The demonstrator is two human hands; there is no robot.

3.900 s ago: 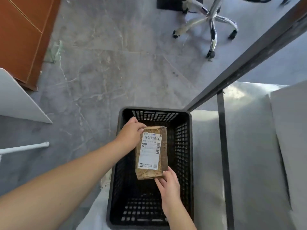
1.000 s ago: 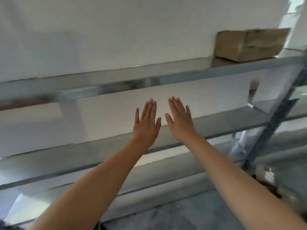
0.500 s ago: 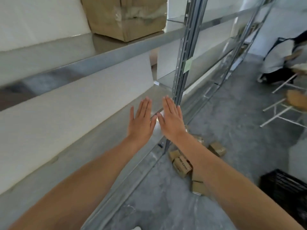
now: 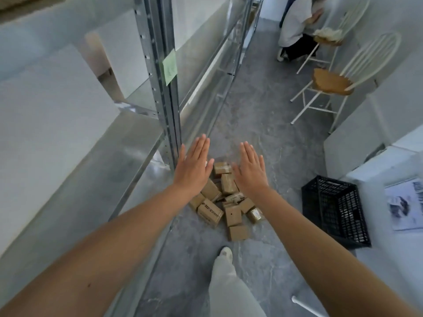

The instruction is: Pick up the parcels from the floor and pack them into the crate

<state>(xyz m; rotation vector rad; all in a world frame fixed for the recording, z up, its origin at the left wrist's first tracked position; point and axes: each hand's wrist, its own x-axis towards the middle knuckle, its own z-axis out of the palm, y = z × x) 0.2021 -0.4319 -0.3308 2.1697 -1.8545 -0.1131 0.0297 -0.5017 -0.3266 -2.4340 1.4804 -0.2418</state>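
Observation:
Several small brown cardboard parcels (image 4: 226,202) lie in a loose pile on the grey floor beside the foot of a metal shelving rack. A black plastic lattice crate (image 4: 336,208) stands on the floor to the right of the pile. My left hand (image 4: 194,168) and my right hand (image 4: 250,171) are stretched out flat, palms down, fingers together, high above the pile. Both hands hold nothing. My arms partly hide the far side of the pile. My leg and white shoe (image 4: 225,253) show below the pile.
A tall metal shelving rack (image 4: 160,83) with a green note runs along the left. Two white chairs (image 4: 336,78) and a crouching person (image 4: 295,30) are at the far right. White cabinets with a printed sheet (image 4: 405,204) stand at the right, just behind the crate.
The view has swung from the shelves down to the floor, bringing the parcel pile and crate into full view. My hands have moved apart and stay flat and empty.

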